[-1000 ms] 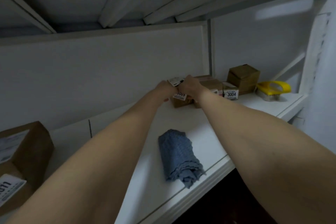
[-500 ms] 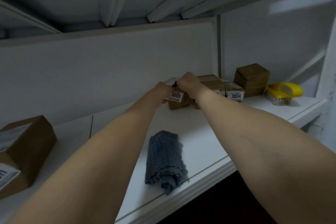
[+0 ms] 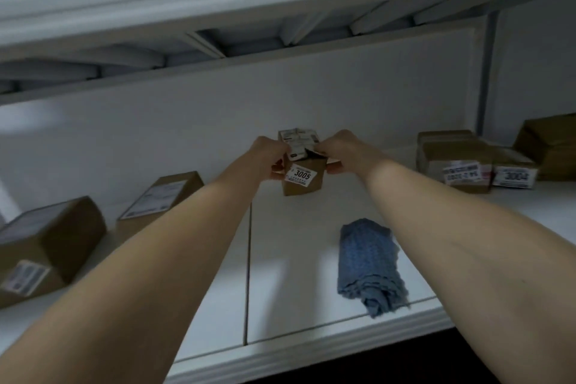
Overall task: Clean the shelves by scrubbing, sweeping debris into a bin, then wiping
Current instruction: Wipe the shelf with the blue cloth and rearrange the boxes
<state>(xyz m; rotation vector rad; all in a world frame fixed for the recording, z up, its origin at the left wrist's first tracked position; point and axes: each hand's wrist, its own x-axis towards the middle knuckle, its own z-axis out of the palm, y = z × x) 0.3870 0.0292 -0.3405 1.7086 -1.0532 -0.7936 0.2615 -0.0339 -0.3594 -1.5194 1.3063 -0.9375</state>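
As your left hand [image 3: 268, 159] and right hand [image 3: 341, 151] grip the small box [image 3: 304, 184], you seem to clear the shelf [image 3: 280, 290]; next, put it down left of them

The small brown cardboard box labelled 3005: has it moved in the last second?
Yes. The 3005 box, held between left hand and right hand, went left, away from the brown cardboard box labelled 3004 near which it stood.

"3005" label on small held box [image 3: 301, 188], upside-down "3004" label on right box [image 3: 512, 161]
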